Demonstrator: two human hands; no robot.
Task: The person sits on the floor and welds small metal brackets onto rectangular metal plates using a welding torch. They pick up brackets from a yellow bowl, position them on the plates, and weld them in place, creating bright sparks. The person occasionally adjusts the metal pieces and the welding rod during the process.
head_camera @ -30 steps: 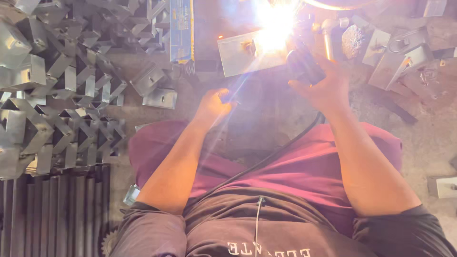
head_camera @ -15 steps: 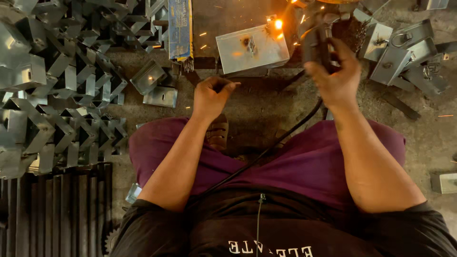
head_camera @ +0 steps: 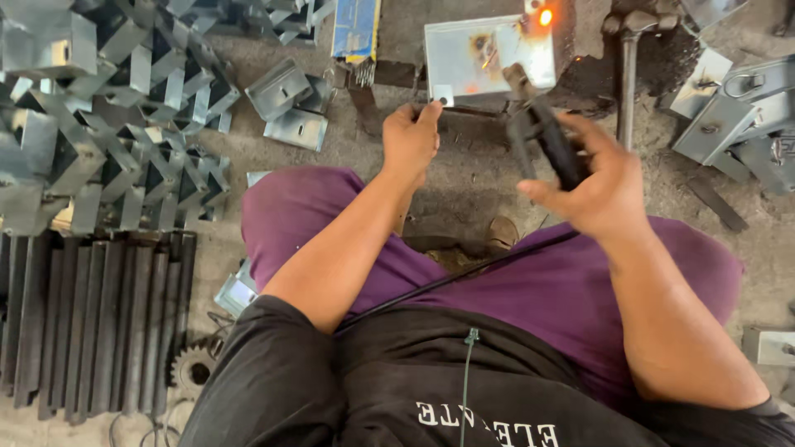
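Heap of folded grey metal brackets [head_camera: 99,124] at left, dark steel bars [head_camera: 91,323] below them, small gear [head_camera: 195,372], hammer [head_camera: 629,58], blue box [head_camera: 356,29]

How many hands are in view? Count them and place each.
2. The left hand rests at the plate's near edge; the right hand grips a black holder just right of it. No others show.

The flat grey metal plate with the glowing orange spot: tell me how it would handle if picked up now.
The flat grey metal plate looks stiff and would likely hold its shape. The glowing orange spot at its far corner suggests that end is hot. Lying flat, it seems more apt to slide than roll. The left hand touches its cooler-looking near edge.
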